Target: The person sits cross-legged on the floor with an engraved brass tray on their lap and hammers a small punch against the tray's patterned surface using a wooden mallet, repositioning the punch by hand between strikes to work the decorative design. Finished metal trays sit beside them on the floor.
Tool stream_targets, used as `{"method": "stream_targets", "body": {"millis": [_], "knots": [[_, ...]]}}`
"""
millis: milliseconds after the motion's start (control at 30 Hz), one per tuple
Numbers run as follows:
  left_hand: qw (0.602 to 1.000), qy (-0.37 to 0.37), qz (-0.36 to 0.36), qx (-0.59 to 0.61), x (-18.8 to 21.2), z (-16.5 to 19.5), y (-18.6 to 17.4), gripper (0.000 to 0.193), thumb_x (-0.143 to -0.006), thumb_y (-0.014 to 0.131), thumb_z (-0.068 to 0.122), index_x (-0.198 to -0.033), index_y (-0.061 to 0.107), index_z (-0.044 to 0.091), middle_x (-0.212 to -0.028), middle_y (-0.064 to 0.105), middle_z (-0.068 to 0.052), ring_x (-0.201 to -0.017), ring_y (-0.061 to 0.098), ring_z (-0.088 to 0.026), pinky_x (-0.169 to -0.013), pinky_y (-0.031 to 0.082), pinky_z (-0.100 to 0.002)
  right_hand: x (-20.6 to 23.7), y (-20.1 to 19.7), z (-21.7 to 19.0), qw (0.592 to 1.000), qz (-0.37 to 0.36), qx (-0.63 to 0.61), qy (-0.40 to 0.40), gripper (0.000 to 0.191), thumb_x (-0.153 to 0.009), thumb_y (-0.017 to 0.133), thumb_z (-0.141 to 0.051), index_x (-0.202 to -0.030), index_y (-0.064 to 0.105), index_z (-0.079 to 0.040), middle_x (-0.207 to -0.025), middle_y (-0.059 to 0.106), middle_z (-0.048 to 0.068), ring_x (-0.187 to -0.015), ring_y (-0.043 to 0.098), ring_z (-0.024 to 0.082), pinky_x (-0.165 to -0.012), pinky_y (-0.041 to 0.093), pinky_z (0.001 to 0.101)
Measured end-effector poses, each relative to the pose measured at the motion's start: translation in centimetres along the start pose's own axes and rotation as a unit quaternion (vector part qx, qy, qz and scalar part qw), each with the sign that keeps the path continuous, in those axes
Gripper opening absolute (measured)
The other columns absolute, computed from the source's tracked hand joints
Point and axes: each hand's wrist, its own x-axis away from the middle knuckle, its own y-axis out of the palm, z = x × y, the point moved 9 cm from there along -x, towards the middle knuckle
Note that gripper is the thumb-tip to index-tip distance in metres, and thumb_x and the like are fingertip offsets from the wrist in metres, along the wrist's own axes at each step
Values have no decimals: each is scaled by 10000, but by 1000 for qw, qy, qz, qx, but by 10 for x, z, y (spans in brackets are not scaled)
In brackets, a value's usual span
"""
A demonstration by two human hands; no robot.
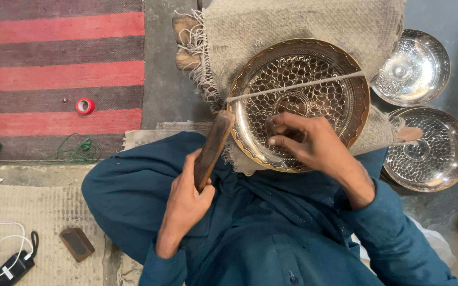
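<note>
Left hand grips wooden mallet; right hand pinches on engraved plate; burlap, striped rug

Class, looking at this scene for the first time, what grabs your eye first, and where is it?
An ornate engraved metal plate on burlap cloth fills the centre, the right hand resting on it. The left hand grips a wooden mallet at its rim. A red-striped rug lies upper left.

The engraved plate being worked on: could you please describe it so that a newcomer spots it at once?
On the burlap cloth over the person's lap lies the round brass plate, under the right hand. Unlike the two silvery plates beside it, it has a golden rim and a string across it.
</note>
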Motion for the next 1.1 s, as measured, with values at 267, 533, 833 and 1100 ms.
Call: {"method": "stream_targets", "body": {"millis": [267, 533, 833, 1100], "knots": [[969, 152, 38, -192, -9, 57, -20, 767, -735, 626, -4, -1467, 435, 123, -1104, 691, -250, -944, 663, -470, -771, 520, -503, 5, -4, -2, 1000, 11, -12, -4, 354, -882, 769, -198, -1206, 682, -83, -1018, 807, 76, -824, 791, 168, -675, 622, 305], [987, 134, -1, -92, -21, 69, -20, 782, -785, 609, -2, -1518, 372, 129, -1124, 659, -230, -967, 652, -458, -786, 531, -512, 12, 0, 10, 1000, 8, -3, 7, 299, -883, 770, -203, -1159, 708, -105, -995, 810, 60, -797, 791, 174, -673, 635, 316], [947, 243, 19, -207, -13, 85, -18, 800, -771, 626, -11, -1520, 394, 151, -1181, 627, -222, -1063, 617, -439, -889, 489, -500, 12, -1, 6, 1000, 14, -1, -15, 341, -876, 777, -204, -1191, 710, -93, -1000, 800, 70, -810, 779, 166, -629, 624, 305], [944, 237, 49, -226, -10, 91, -20, 772, -793, 652, -17, -1512, 417, 139, -1228, 614, -230, -1133, 610, -441, -955, 496, -500, 14, -5, 2, 1000, 11, -2, 1, 332, -871, 784, -198, -1180, 724, -92, -998, 809, 67, -791, 776, 159, -599, 590, 318]]}}
